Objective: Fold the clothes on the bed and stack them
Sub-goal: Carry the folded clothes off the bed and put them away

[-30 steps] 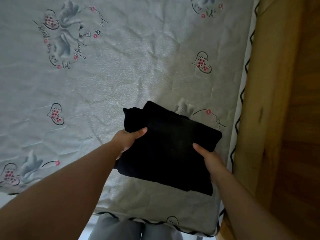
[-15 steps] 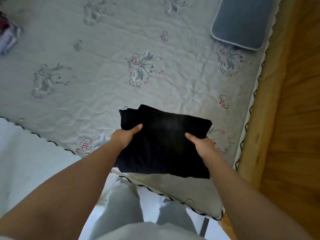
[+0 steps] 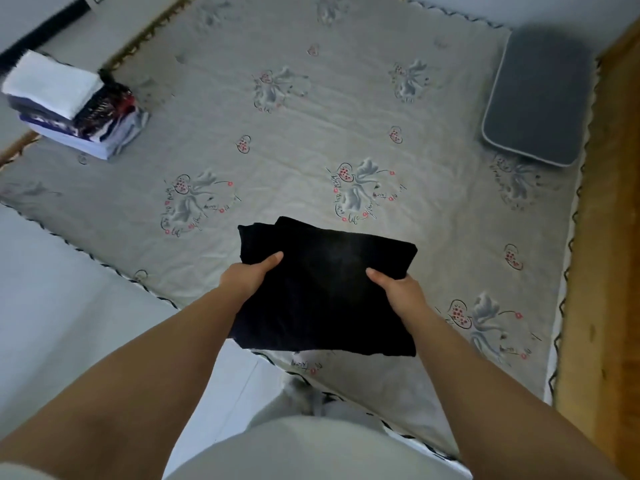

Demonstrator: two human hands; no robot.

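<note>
Black folded garment (image 3: 325,292): held up over the near edge of the bed (image 3: 311,140), a flat, roughly rectangular bundle with its long axis running left to right between our hands. We noted the left hand (image 3: 247,277) gripping its left edge and the right hand (image 3: 398,292) gripping its right edge, each with the thumb on top and the fingers curled under, out of sight. Both hands were closed on cloth; neither was free.

The stack of folded clothes (image 3: 72,105) sat at the far left corner of the bed, well apart from the bundle, up and to the left of our hands. The left hand was the nearer of the two to it. We judged the coming carry to run diagonally across the mattress towards that corner, with the bundle landing on the white piece (image 3: 52,83) at the top.

Materials: the garment looked soft, matte and fairly thick, with a second folded layer showing at its far left corner. The bed cover was pale grey, creased, printed with hearts and flowers. The stack was mixed: white on top, dark patterned and pale layers beneath, edges somewhat uneven. A grey cushion (image 3: 536,98), rounded at its corners, lay at the far right against the wooden frame (image 3: 602,271).
</note>
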